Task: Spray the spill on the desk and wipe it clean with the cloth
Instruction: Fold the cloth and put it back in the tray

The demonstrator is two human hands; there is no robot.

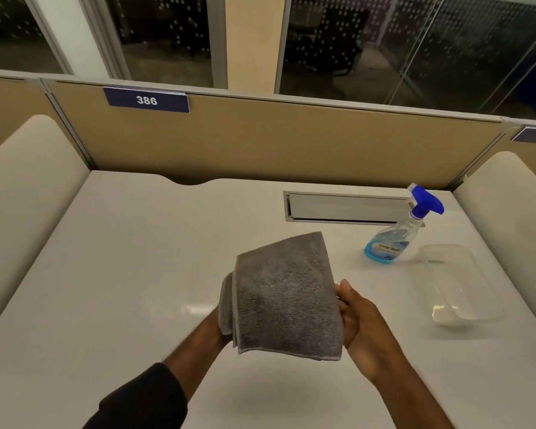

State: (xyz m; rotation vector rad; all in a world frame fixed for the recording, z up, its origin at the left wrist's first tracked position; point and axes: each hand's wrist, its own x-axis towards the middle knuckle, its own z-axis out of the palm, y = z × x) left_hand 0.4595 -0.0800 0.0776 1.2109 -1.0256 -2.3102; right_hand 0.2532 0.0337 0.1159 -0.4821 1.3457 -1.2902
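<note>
A folded grey cloth (283, 297) hangs in the air above the middle of the white desk (121, 258). My left hand (221, 328) is almost wholly hidden under the cloth and holds it from the left. My right hand (358, 320) grips the cloth's right edge, thumb on top. A clear spray bottle (395, 239) with blue liquid and a blue trigger head stands on the desk to the right, apart from both hands. I cannot make out a spill on the glossy desk surface.
A clear plastic tray (458, 286) lies at the right, just beside the bottle. A grey cable flap (347, 209) is set into the desk behind it. A tan partition (276, 140) with a "386" sign (146, 100) closes the back; cream side panels flank the desk.
</note>
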